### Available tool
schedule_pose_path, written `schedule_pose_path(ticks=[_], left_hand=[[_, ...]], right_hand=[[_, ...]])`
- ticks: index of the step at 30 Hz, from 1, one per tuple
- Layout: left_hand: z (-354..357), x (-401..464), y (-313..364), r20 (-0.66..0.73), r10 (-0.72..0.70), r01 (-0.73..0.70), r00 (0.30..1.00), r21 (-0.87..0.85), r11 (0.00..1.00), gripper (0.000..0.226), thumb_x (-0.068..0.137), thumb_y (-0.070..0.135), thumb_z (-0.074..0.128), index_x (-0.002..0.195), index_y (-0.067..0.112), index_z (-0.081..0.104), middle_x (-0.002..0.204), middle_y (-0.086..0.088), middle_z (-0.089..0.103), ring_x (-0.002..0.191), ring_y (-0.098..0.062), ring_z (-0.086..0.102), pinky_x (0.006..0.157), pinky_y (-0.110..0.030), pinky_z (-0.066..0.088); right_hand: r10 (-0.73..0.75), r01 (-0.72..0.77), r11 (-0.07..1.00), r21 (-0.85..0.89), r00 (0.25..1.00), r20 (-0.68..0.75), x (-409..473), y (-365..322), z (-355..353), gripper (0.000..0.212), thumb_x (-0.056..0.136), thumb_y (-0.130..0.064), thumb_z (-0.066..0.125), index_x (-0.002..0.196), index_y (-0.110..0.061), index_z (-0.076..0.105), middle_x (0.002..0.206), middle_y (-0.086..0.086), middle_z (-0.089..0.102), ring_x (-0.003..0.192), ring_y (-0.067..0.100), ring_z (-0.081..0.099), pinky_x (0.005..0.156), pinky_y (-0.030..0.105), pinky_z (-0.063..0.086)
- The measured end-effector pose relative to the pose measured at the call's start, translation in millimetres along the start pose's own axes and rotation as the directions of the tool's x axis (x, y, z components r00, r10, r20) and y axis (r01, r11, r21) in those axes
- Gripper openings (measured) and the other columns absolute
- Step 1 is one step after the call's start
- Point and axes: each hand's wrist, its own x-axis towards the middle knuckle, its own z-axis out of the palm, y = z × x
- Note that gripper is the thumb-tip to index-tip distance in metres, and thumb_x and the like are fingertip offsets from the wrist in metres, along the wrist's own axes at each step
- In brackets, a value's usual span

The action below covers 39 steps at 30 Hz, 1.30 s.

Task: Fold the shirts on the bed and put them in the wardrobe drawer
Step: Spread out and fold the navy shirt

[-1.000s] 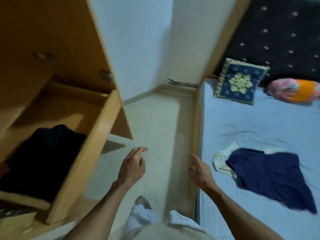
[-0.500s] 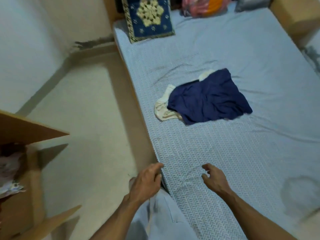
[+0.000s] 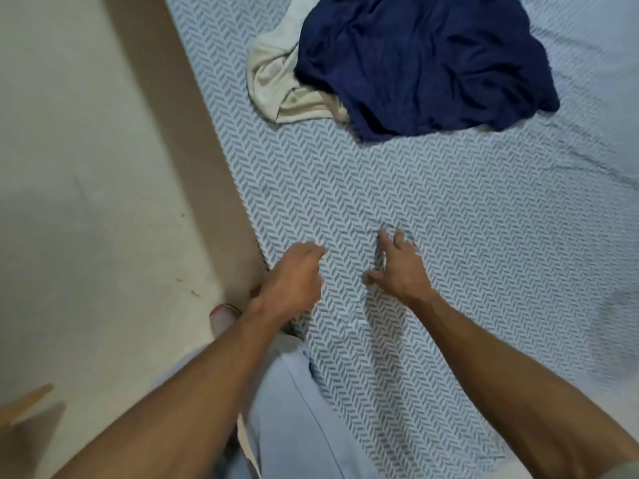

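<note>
Navy shirt (image 3: 418, 60) lies crumpled on the bed (image 3: 484, 236), overlapping a cream shirt (image 3: 276, 81) near the bed's edge. Left hand (image 3: 294, 278), fingers loosely curled, and right hand (image 3: 401, 267), fingers spread, hover empty, well short of both shirts. Floor (image 3: 86, 167) lies leftward.

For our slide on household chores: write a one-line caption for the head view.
Both empty hands, left hand and right hand, reach toward navy shirt lying over cream shirt.

Only 1 view is showing; the head camera is looking steeply down over the bed (image 3: 449, 236) edge. It is sitting close above both forearms; floor (image 3: 86, 167) is filling the left side.
</note>
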Motion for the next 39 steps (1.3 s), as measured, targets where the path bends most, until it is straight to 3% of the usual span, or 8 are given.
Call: schedule_pose_path(ticks=[4, 11, 15, 20, 24, 29, 33, 39], left_hand=[[29.5, 38.6, -3.6, -0.039, -0.042, 0.054, 0.998, 0.391, 0.919, 0.076, 0.096, 0.016, 0.057, 0.159, 0.008, 0.015, 0.168, -0.016, 0.004, 0.155, -0.037, 0.002, 0.117, -0.048, 0.027], [41.4, 63.2, 1.2, -0.118, -0.078, 0.127, 0.990, 0.496, 0.859, 0.076, 0.096, 0.016, 0.056, 0.159, 0.012, 0.015, 0.167, -0.017, 0.011, 0.154, -0.039, 0.010, 0.113, -0.052, 0.031], [34.3, 59.2, 6.1, -0.197, -0.105, 0.188, 0.975, 0.468, 0.864, 0.069, 0.091, 0.024, 0.064, 0.152, 0.020, 0.032, 0.163, -0.009, 0.026, 0.150, -0.031, 0.024, 0.103, -0.049, 0.042], [42.9, 47.0, 54.0, -0.276, -0.347, 0.420, 0.896, 0.279, 0.864, 0.056, 0.072, 0.030, 0.081, 0.121, 0.020, 0.055, 0.131, -0.010, 0.058, 0.115, -0.030, 0.059, 0.084, -0.041, 0.052], [50.7, 63.1, 74.7, -0.268, -0.391, 0.465, 0.880, 0.327, 0.823, 0.107, 0.073, 0.039, 0.084, 0.156, 0.019, 0.020, 0.133, -0.014, 0.058, 0.120, -0.034, 0.058, 0.090, -0.041, 0.051], [36.9, 79.7, 76.9, -0.244, -0.365, 0.438, 0.899, 0.451, 0.778, 0.089, 0.072, 0.039, 0.086, 0.144, 0.020, 0.039, 0.124, -0.011, 0.063, 0.113, -0.031, 0.061, 0.087, -0.039, 0.050], [30.3, 84.7, 67.6, -0.235, -0.357, 0.427, 0.904, 0.467, 0.774, 0.074, 0.067, 0.043, 0.090, 0.126, 0.020, 0.052, 0.112, -0.010, 0.068, 0.104, -0.030, 0.065, 0.076, -0.037, 0.047], [33.8, 93.5, 56.4, -0.220, -0.351, 0.414, 0.910, 0.496, 0.763, 0.096, 0.071, 0.044, 0.088, 0.148, 0.016, 0.039, 0.118, -0.010, 0.067, 0.108, -0.030, 0.064, 0.082, -0.040, 0.052]], right_hand=[[0.002, -0.012, 0.993, -0.119, 0.997, -0.076, 19.9, 11.5, 19.5, 0.107, 0.085, -0.060, 0.070, 0.163, -0.022, 0.008, 0.169, 0.019, 0.002, 0.151, 0.048, 0.016, 0.114, 0.056, 0.030], [-0.078, 0.043, 0.934, -0.354, 0.993, -0.084, 33.5, 20.4, 21.9, 0.097, 0.091, -0.068, 0.056, 0.162, -0.022, 0.008, 0.166, 0.026, 0.005, 0.144, 0.050, 0.030, 0.105, 0.053, 0.043], [-0.139, 0.082, 0.901, -0.426, 0.985, -0.106, 40.6, 17.4, 17.2, 0.097, 0.091, -0.071, 0.051, 0.161, -0.019, 0.008, 0.163, 0.031, 0.012, 0.136, 0.049, 0.044, 0.097, 0.051, 0.049], [-0.262, 0.209, 0.911, -0.355, 0.959, -0.108, 27.1, 19.3, 1.6, 0.089, 0.084, -0.062, 0.066, 0.150, -0.011, 0.036, 0.141, 0.026, 0.051, 0.125, 0.041, 0.055, 0.093, 0.043, 0.051], [-0.374, 0.322, 0.905, -0.277, 0.913, -0.162, 35.2, 25.0, -36.5, 0.039, 0.086, -0.047, 0.065, 0.110, -0.017, 0.068, 0.108, 0.009, 0.070, 0.104, 0.031, 0.067, 0.082, 0.036, 0.055], [-0.398, 0.395, 0.915, -0.078, 0.854, -0.334, 74.2, 8.5, -100.0, 0.039, 0.097, -0.039, 0.059, 0.132, -0.023, 0.061, 0.130, 0.006, 0.064, 0.120, 0.030, 0.058, 0.094, 0.039, 0.048], [-0.418, 0.447, 0.894, -0.037, 0.799, -0.433, 120.0, -30.0, -124.0, 0.033, 0.096, -0.031, 0.058, 0.126, -0.018, 0.059, 0.123, 0.010, 0.063, 0.111, 0.035, 0.059, 0.084, 0.042, 0.049], [-0.299, 0.340, 0.940, -0.005, 0.818, -0.492, 162.7, -61.8, -122.4, 0.024, 0.095, -0.030, 0.059, 0.117, -0.020, 0.062, 0.122, 0.005, 0.057, 0.112, 0.033, 0.055, 0.080, 0.042, 0.048]])
